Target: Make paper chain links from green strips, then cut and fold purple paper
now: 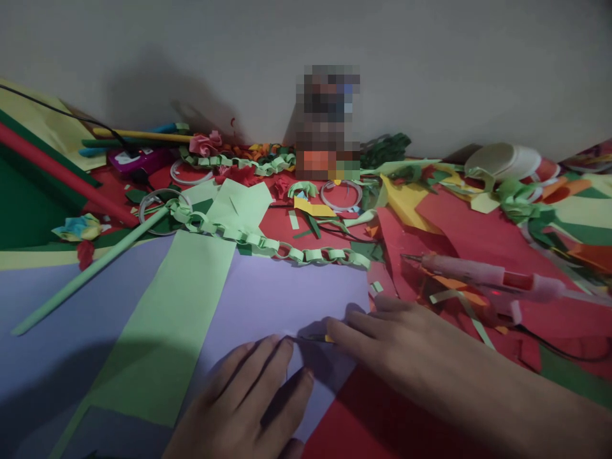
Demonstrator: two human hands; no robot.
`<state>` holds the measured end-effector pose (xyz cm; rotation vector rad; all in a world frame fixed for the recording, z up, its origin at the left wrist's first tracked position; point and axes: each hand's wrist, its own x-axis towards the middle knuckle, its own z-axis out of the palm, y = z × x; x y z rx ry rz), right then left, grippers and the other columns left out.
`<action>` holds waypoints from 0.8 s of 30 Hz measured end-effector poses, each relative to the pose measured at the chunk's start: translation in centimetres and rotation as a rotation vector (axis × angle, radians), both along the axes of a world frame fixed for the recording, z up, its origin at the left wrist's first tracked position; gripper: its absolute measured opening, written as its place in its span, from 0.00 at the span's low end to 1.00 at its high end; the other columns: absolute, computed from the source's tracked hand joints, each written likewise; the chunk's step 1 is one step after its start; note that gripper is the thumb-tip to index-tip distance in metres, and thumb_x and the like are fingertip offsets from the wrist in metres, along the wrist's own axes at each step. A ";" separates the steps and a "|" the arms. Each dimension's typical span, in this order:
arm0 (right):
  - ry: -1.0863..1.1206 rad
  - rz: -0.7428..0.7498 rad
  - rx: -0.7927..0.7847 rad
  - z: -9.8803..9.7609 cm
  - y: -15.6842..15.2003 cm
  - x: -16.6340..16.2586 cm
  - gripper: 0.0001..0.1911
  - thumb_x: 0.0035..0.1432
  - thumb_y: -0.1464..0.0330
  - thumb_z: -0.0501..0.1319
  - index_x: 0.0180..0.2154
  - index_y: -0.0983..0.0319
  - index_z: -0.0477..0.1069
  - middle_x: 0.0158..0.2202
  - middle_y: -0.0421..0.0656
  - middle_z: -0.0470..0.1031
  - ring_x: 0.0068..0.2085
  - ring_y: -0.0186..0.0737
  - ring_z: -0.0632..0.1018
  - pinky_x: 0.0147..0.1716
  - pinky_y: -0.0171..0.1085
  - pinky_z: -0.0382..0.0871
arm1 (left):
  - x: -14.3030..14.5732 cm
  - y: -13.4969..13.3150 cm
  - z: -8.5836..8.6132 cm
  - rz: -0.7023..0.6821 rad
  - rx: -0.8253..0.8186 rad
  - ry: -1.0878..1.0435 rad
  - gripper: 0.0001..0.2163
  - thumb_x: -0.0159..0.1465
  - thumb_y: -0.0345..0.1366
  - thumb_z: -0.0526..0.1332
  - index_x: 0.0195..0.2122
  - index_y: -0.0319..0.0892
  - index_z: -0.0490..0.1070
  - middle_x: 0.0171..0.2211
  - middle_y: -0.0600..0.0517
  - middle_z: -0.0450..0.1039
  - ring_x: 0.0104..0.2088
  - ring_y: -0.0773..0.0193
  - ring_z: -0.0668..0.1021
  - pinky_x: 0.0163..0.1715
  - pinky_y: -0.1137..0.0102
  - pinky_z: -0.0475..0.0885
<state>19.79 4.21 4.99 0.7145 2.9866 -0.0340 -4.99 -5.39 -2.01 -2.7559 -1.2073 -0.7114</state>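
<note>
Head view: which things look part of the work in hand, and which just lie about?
In use, seemingly:
- purple paper, under the left hand
- dark pointed tool, in the right hand's grip

Lying about, seemingly:
- glue gun
- green paper chain
- green tube

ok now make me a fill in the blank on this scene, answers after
The pink tool near the right hand is a ____.
The left hand has its fingertips on the ____ sheet.
The green chain is made of looped ____ strips.
The green stick lies on the picture's ____ side.
Missing words: glue gun; purple; paper; left.
</note>
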 end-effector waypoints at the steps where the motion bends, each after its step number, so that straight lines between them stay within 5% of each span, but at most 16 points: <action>1: -0.003 -0.003 0.005 -0.1 0.0 0.1 0.17 0.55 0.81 0.60 0.44 0.58 0.67 0.29 0.35 0.73 0.24 0.41 0.70 0.28 0.43 0.54 | 0.0 0.0 0.0 -0.004 -0.001 0.005 0.17 0.69 0.44 0.59 0.56 0.45 0.77 0.55 0.43 0.78 0.58 0.51 0.74 0.64 0.58 0.58; 24: 0.015 -0.015 0.088 0.1 0.0 1.3 0.22 0.53 0.82 0.61 0.48 0.59 0.68 0.30 0.34 0.77 0.23 0.40 0.71 0.28 0.42 0.55 | -0.2 -0.1 0.3 -0.008 -0.124 0.009 0.18 0.70 0.44 0.62 0.58 0.47 0.76 0.58 0.45 0.75 0.61 0.52 0.72 0.66 0.60 0.55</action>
